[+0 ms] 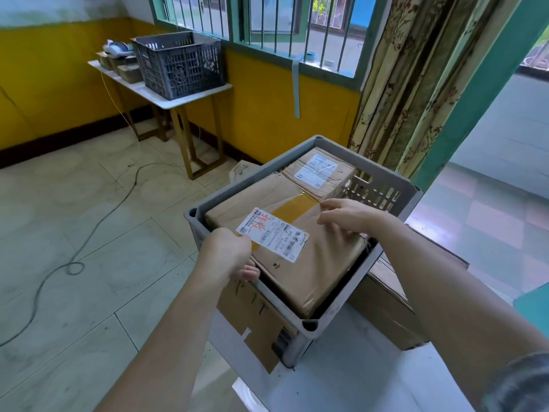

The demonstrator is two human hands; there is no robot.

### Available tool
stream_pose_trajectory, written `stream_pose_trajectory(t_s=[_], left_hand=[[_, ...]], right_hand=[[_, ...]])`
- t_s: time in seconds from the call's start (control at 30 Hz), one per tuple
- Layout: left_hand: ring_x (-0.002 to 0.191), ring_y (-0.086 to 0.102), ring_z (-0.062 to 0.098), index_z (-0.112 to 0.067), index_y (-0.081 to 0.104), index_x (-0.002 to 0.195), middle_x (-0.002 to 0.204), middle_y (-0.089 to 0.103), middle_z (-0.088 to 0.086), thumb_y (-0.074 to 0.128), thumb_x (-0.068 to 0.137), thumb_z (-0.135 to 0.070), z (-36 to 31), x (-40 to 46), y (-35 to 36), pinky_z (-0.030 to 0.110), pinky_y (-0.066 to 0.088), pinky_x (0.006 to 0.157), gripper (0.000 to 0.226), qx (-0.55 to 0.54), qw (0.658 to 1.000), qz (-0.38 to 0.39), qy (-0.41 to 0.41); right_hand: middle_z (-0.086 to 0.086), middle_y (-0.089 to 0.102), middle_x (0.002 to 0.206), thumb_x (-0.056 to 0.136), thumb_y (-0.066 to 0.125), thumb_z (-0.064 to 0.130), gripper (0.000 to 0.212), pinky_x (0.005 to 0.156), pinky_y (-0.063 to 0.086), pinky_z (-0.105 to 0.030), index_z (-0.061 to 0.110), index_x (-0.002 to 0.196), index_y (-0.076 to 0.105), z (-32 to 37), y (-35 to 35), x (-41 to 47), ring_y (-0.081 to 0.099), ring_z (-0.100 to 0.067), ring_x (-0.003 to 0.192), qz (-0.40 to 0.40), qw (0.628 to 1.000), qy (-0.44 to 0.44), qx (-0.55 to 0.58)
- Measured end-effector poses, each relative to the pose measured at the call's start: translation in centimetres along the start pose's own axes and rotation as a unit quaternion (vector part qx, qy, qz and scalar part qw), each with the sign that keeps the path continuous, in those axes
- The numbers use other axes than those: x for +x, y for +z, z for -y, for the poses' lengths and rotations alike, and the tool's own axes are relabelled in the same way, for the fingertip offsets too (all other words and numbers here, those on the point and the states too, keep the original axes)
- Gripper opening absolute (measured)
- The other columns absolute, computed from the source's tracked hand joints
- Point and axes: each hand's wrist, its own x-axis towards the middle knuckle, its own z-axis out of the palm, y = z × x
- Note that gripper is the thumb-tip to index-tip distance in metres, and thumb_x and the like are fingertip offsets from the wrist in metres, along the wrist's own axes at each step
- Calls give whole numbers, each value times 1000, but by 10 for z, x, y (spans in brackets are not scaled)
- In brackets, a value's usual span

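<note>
A grey plastic crate [395, 233] stands on a white table [371, 379] in front of me. A large brown cardboard parcel [315, 263] wrapped in tape lies on top inside it, with a smaller labelled box [319, 171] behind. My left hand [228, 254] pinches the near-left corner of a white shipping label [271, 234] with red writing, which sits on the parcel's top. My right hand [346, 217] rests on the parcel's far right side, fingers bent over the yellow tape strip [297, 208].
A flattened cardboard piece [252, 322] hangs on the crate's near side. Another carton [386, 307] sits on the table to the right. Further back, a dark crate [181, 63] and small boxes [121, 65] stand on a second table. A cable [98, 227] runs over the tiled floor.
</note>
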Motion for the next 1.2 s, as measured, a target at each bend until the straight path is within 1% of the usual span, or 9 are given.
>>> stream_pose_trajectory(t_s=[0.3,0.5,0.63,0.8,0.9,1.0,1.07,1.13,1.2], left_hand=[[66,77,21,-5,62,112,87,74,13,49,107,-36,1,0,-16,33,65,64,34,90,995,-24,31],[66,75,16,-11,62,113,86,73,7,49,107,-35,-4,-8,-18,29,63,61,28,87,987,-46,124],[76,74,14,-16,61,106,88,73,2,50,106,-36,-13,-20,-6,38,66,72,22,51,977,-20,208],[91,69,13,-23,62,104,97,71,-1,52,104,-40,-28,-38,18,38,63,81,20,34,952,27,302],[99,67,16,-30,61,97,99,70,-4,53,104,-39,-36,-54,41,41,59,89,14,-4,937,88,339],[97,69,16,-30,64,98,98,72,-3,55,103,-41,-38,-70,67,45,59,89,15,-2,918,140,372],[88,69,11,-32,65,98,88,71,-6,53,101,-51,-36,-76,91,38,60,81,23,32,899,161,407],[72,59,0,-36,60,99,72,60,-12,48,104,-53,-36,-89,113,14,48,61,21,109,878,163,437],[79,58,3,-32,56,105,76,55,-14,45,108,-42,-32,-99,133,7,40,57,15,133,873,193,428]], right_hand=[[1,46,156,93,56,63,62,113,40,-50,39,150,48,0,2,-12,46,-26,139,-15,1000,4,23],[0,58,138,97,51,66,58,101,50,-44,35,145,53,6,-4,-34,58,-23,120,-51,998,7,41],[0,62,126,100,50,60,53,97,50,-39,29,143,55,8,-10,-57,61,-22,116,-90,993,0,76],[-2,65,126,102,48,58,52,96,53,-39,25,141,56,-8,-23,-96,64,-22,114,-143,981,-21,132],[0,67,115,104,47,53,42,87,53,-34,23,132,60,-27,-25,-124,66,-21,108,-196,965,-22,172],[0,67,112,104,48,52,32,89,55,-36,26,119,61,-53,-22,-148,66,-21,106,-254,944,-9,211],[-3,67,112,105,49,51,32,84,54,-34,25,119,61,-79,-17,-165,65,-21,103,-300,924,19,235],[-5,68,114,104,49,51,39,81,53,-33,21,125,61,-106,-11,-178,66,-22,102,-339,906,46,250],[-4,67,115,103,50,52,46,83,54,-36,18,132,61,-129,-2,-186,66,-22,102,-360,893,72,261]])
